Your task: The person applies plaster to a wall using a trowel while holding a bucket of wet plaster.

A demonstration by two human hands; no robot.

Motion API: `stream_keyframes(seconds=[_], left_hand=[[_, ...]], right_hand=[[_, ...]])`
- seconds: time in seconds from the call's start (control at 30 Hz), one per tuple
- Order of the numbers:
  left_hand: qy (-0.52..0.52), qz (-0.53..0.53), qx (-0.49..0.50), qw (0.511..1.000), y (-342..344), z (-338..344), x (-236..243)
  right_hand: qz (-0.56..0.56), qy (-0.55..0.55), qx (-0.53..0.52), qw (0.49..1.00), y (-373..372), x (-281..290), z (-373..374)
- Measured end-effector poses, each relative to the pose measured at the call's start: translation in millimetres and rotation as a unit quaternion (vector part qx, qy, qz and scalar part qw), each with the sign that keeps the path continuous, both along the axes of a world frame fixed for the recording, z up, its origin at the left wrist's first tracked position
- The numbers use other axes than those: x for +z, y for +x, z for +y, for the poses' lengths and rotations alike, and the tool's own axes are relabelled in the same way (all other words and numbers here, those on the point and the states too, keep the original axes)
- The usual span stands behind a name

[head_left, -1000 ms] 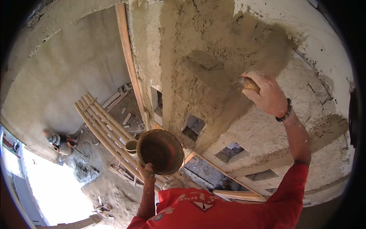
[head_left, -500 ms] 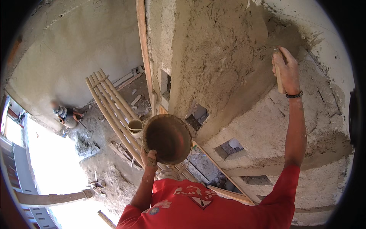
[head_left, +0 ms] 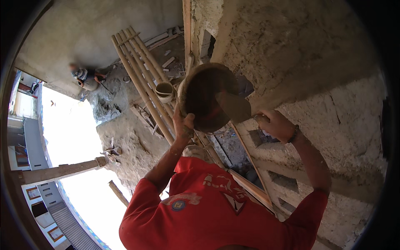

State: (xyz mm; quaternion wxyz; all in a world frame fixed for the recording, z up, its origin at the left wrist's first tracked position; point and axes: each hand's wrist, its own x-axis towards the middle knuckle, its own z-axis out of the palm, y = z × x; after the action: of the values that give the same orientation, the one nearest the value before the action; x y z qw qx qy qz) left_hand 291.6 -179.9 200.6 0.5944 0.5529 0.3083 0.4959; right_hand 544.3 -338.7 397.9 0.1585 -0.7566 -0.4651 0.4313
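Observation:
My left hand (head_left: 183, 127) grips the rim of a round mortar bucket (head_left: 192, 78), thumb over the edge, tilted so its dark inside shows. How much mortar it holds is hard to see. In my right hand (head_left: 277, 125) is a trowel, its flat blade (head_left: 234, 107) reaching over the bucket's right side. The fingers wrap the handle and mostly hide it. To the right stands the rough wall (head_left: 291, 54), with damp mortar on its upper part and paler, uneven mortar lower down.
Bamboo poles (head_left: 143, 85) form a scaffold below, with a second bucket (head_left: 165, 99) by them. Square openings (head_left: 283, 181) pierce the wall near a wooden frame (head_left: 250, 156). Far left, a person (head_left: 86, 79) works low by another wall. A beam (head_left: 62, 173) crosses at lower left.
My right hand has come down from the upper wall, bringing the trowel blade to the bucket. My left hand has raised the bucket slightly. The view has shifted, moving the scene rightward.

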Motion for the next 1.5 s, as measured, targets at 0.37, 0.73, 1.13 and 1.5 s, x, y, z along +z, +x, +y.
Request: stream_keyframes(seconds=[0.37, 0.73, 1.13, 1.5], left_hand=[[-0.040, -0.103, -0.108, 0.988, 20, 30, 62], [0.049, 0.028, -0.081, 0.995, 22, 59, 47], [0.174, 0.212, -0.104, 0.956, 37, 57, 55], [0.038, 0.061, -0.081, 0.994, 25, 80, 48]], right_hand=[[-0.604, 0.214, 0.216, 0.736, -18, -68, 92], [-0.632, 0.210, 0.198, 0.719, -5, -56, 96], [-0.310, 0.077, 0.414, 0.852, 43, -140, 99], [0.266, 0.069, -0.084, 0.958, -22, -116, 72]])
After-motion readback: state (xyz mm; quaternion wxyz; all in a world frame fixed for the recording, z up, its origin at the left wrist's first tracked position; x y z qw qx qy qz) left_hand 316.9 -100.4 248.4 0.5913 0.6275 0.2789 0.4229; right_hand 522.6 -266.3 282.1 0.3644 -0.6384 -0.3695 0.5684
